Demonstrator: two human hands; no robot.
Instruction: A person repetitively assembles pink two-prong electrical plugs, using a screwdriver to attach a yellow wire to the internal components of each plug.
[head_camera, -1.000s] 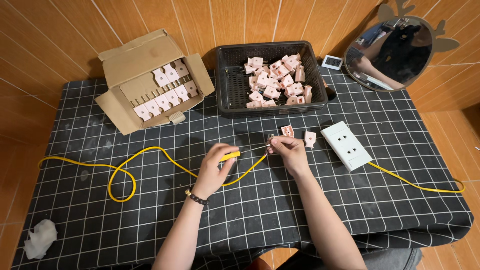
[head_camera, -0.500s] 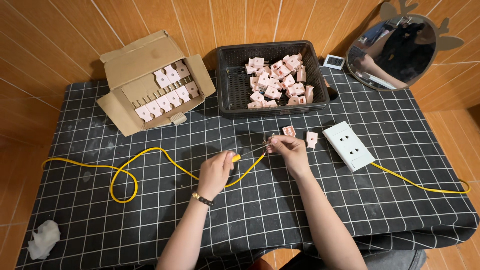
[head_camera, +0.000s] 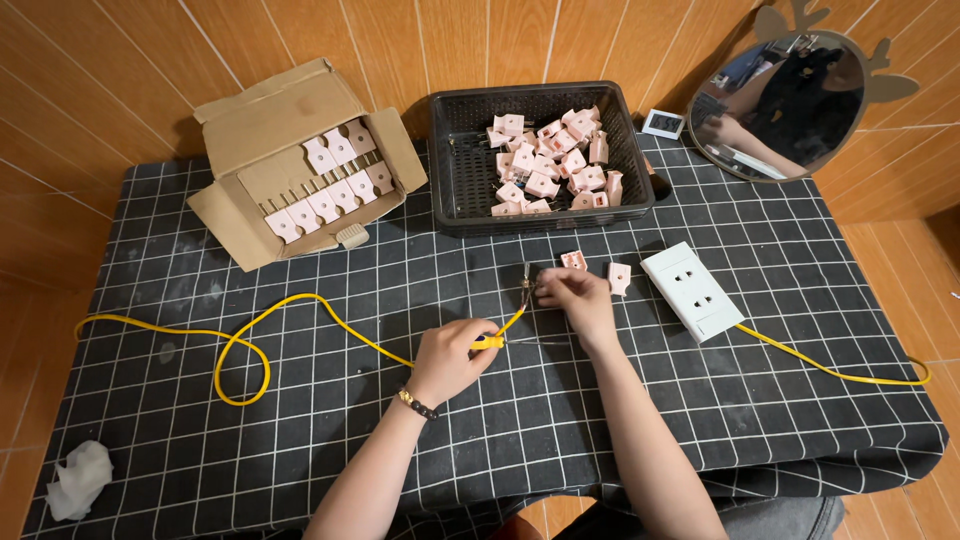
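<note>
On the checked black tablecloth (head_camera: 300, 430) two hands are working near the middle. The left hand (head_camera: 447, 358) is closing around one yellow-handled screwdriver (head_camera: 495, 338); its fingers are curled tight on the handle. The long axis of the screwdriver is running diagonally, and its tip is pointing up and to the right, toward the right hand (head_camera: 575, 298). The right hand is pinching one small plug part (head_camera: 528, 287) between the fingertips, with thin metal pieces sticking out to the left; how far the fingers are apart, I cannot tell exactly.

Just beside the right hand two loose pink plugs (head_camera: 574, 260) are lying on the cloth. One white socket block (head_camera: 693, 290) is lying to the right, and one yellow cable (head_camera: 830, 368) is leaving it. A second yellow cable (head_camera: 240, 345) is making a loop on the left. Behind, one black basket (head_camera: 450, 170) is holding many pink plugs, too many to count, and one cardboard box (head_camera: 270, 130) is showing about nine pink pieces in two rows.
</note>
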